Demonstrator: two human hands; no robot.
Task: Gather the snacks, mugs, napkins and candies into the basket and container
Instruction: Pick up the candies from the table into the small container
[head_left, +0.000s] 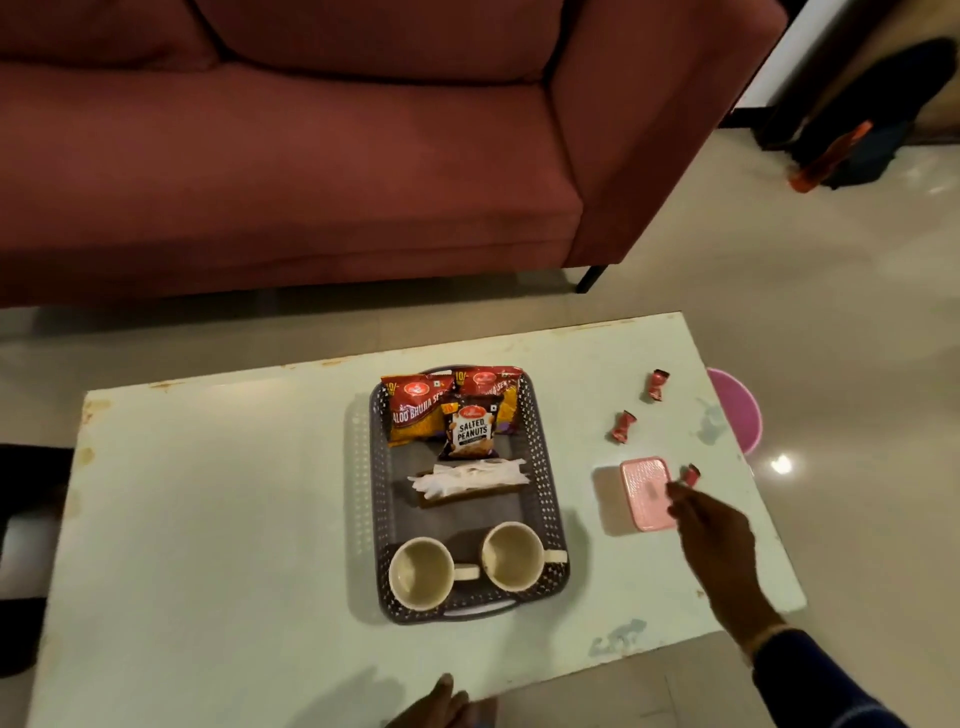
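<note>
While my right hand (711, 540) hovers over the pink lidded plastic container (647, 500), its fingertips pinch one red-wrapped candy (692, 474). I count two more twisted candies (623, 427) on the pale worktop (218, 519) beyond. Two cream mugs (422, 572), three snack packets (470, 431) and white napkins (467, 480) fill the grey perforated basket (543, 467). My left hand (441, 709) rests loosely open at the near edge.

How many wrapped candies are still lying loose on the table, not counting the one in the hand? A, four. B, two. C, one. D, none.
B: two candies lie on the table beyond the pink container, while the right hand pinches a third candy beside it.
</note>
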